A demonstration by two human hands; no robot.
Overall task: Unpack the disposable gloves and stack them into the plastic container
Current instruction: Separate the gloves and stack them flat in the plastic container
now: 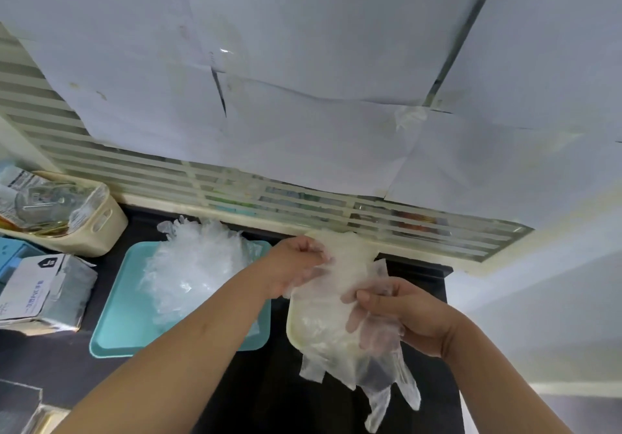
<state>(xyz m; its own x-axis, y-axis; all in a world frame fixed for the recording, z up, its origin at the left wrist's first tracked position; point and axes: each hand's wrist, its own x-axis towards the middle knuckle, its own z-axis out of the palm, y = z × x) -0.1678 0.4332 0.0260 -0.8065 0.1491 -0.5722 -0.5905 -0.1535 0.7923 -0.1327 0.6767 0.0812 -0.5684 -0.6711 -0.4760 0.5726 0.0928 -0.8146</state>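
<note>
Dark countertop [262, 393], wall behind covered in white paper sheets [303, 63]. Right hand [404, 312]: thumb and forefinger pinch the clear film of the top glove [380, 366]; its other fingers [356, 322] lie spread under the film and show through it. Left hand [296, 263]: fingers curled, tips pinching the same glove at its cuff end, toward 12 o'clock of the plastic container [290, 327]. The glove is stretched between both hands over the container, which sits at 4 o'clock from frame centre and already holds a milky stack. The glove's finger ends hang over the near rim toward 6 o'clock. Outward: the loose pile of gloves [192, 272] is heaped on a teal tray [114, 326] at 9 o'clock of the container, just beside it. A glove box [30, 292] lies beyond at 9 o'clock and a cream basket [101, 228] at 10 o'clock. Handling judgement: thin film, nearly weightless, limp, slippery and probably clingy, so it will crease and drift rather than drop flat. Best held at two opposite edges, cuff and palm, kept lightly taut, then pressed down with flat fingers; a hard tug could tear it.
</note>
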